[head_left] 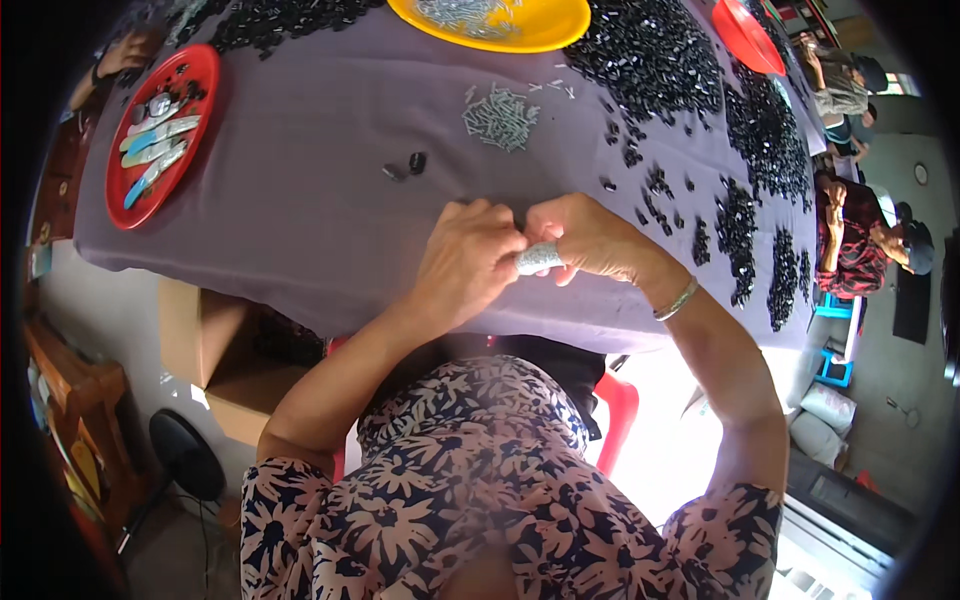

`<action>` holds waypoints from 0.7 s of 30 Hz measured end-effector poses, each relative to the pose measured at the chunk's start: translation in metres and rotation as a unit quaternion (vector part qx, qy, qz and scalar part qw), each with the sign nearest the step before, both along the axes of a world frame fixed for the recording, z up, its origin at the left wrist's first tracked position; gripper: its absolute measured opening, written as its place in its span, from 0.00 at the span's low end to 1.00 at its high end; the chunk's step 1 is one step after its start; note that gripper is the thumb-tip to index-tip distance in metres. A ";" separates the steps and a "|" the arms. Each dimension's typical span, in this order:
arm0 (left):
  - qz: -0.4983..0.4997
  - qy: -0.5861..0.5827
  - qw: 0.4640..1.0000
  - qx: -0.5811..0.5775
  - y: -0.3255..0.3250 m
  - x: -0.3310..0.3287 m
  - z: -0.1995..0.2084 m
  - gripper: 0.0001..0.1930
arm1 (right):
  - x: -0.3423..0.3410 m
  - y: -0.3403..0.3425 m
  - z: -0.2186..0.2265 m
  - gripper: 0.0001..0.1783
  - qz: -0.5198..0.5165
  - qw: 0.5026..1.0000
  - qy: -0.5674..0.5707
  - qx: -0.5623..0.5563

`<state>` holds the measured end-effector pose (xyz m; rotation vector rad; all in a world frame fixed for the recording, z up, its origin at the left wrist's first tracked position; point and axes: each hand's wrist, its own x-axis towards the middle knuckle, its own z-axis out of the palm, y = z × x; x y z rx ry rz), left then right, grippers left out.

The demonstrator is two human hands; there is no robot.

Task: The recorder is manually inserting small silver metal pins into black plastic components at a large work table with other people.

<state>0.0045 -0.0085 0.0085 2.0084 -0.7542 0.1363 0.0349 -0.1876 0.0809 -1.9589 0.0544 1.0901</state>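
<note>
My left hand and my right hand meet over the near part of the cloth-covered table. Both are closed, with fingertips pinched close together. A silver-grey wrapping shows at the fingers of my right hand, apparently around a digit. Whatever lies between the fingertips is hidden; only a dark spot shows there. Just beyond my hands, two small black pieces rest on the cloth. Farther off sits a loose pile of short silver metal pins.
A yellow plate of pins stands at the far side. Heaps of small black pieces spread along the right. At left, a red tray bears tape-wrapped tools; another person's hand is beyond. A cardboard box stands below the table.
</note>
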 end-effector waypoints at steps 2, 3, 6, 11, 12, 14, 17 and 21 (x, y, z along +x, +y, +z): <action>0.008 -0.022 1.000 0.007 0.005 0.002 -0.004 0.07 | -0.017 -0.004 -0.009 0.12 -0.057 0.997 -0.040 0.040; 0.008 -0.025 1.000 0.006 0.005 0.002 -0.005 0.07 | -0.028 -0.007 -0.016 0.10 -0.110 0.987 -0.079 0.082; 0.096 -0.074 0.992 0.042 0.008 0.009 0.000 0.08 | -0.075 -0.013 -0.037 0.06 -0.222 0.947 -0.213 0.091; 0.199 -0.075 0.972 0.098 0.039 0.022 -0.002 0.09 | -0.113 -0.022 -0.053 0.05 -0.321 0.865 -0.354 0.156; 0.238 -0.079 0.963 0.100 0.045 0.022 -0.002 0.10 | -0.116 -0.028 -0.056 0.04 -0.335 0.859 -0.366 0.129; 0.296 -0.097 0.943 0.119 0.050 0.023 0.001 0.17 | -0.117 -0.041 -0.055 0.04 -0.366 0.849 -0.361 0.120; 0.257 -0.157 0.944 0.132 0.044 0.028 0.013 0.18 | -0.113 -0.060 -0.062 0.04 -0.370 0.846 -0.369 0.101; 0.151 -0.214 0.951 0.164 0.045 0.045 -0.006 0.14 | -0.099 -0.057 -0.054 0.04 -0.379 0.864 -0.327 0.053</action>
